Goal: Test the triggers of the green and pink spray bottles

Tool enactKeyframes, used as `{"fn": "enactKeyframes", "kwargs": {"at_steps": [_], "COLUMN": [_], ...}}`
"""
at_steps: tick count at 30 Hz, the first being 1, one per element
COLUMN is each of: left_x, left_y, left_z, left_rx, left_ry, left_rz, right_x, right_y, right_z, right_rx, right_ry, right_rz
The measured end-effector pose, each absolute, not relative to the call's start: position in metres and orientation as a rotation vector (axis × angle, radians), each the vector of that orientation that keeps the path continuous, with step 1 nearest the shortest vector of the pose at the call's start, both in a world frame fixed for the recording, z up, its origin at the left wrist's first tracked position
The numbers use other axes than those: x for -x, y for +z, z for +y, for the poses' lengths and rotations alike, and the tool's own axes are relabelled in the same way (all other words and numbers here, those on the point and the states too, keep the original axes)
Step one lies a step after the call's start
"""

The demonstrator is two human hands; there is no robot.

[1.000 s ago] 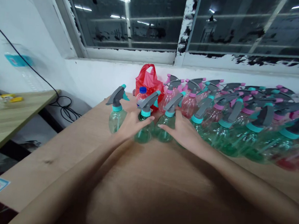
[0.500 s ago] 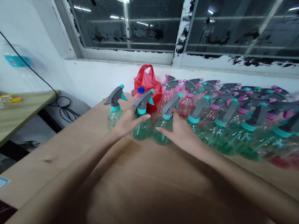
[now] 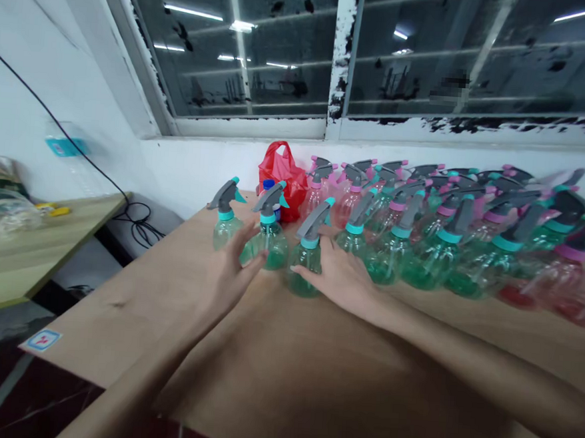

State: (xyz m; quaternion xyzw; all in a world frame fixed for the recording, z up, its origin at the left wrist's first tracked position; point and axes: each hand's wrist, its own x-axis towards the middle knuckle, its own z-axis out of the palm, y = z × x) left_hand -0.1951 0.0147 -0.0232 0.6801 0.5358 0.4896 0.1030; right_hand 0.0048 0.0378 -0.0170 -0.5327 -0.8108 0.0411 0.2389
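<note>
Several spray bottles with grey triggers stand in rows on a brown table (image 3: 311,380), green ones with teal collars in front and pink ones behind. My left hand (image 3: 232,269) is open with its fingers stretched out, just in front of a green bottle (image 3: 271,244) and barely touching it. Another green bottle (image 3: 224,231) stands alone to its left. My right hand (image 3: 341,279) cups a third green bottle (image 3: 303,273), thumb behind it and fingers round its front.
A red plastic bag (image 3: 280,171) and a blue-capped bottle (image 3: 269,185) sit at the back by the white wall under the window. A lower wooden table (image 3: 25,247) stands at the left, with black cables (image 3: 139,225) between the tables.
My left hand has let go of its green bottle and drawn back with fingers straight. The right hand stays round its bottle. The view has shifted, so everything sits further left.
</note>
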Motion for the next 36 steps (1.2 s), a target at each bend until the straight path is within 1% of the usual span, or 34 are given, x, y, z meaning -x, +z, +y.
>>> {"fn": "enactKeyframes", "kwargs": {"at_steps": [6, 11, 14, 19, 25, 30, 36], "left_x": [0.157, 0.107, 0.075, 0.038, 0.013, 0.000, -0.004], "left_y": [-0.009, 0.002, 0.003, -0.004, -0.005, -0.004, -0.011], "left_z": [-0.015, -0.035, -0.043, -0.044, -0.033, -0.025, -0.021], "left_rx": [-2.083, -2.151, -2.061, -1.954, -1.957, -1.939, -1.883], "left_ry": [1.224, 1.055, 1.064, 1.052, 0.985, 1.008, 1.018], "left_rz": [1.418, 1.302, 1.197, 1.085, 0.986, 0.931, 0.898], "right_x": [-0.029, -0.057, -0.075, -0.106, -0.130, -0.145, -0.188], "right_y": [-0.022, -0.026, -0.028, -0.028, -0.034, -0.043, -0.060], "right_z": [0.002, -0.031, -0.048, -0.065, -0.062, -0.055, -0.042], "right_rx": [1.329, 1.205, 1.178, 1.182, 1.169, 1.113, 1.082], "right_ry": [0.152, 0.184, 0.199, 0.074, 0.099, 0.030, 0.214], "right_rz": [-2.255, -2.260, -2.250, -2.257, -2.267, -2.275, -2.364]}}
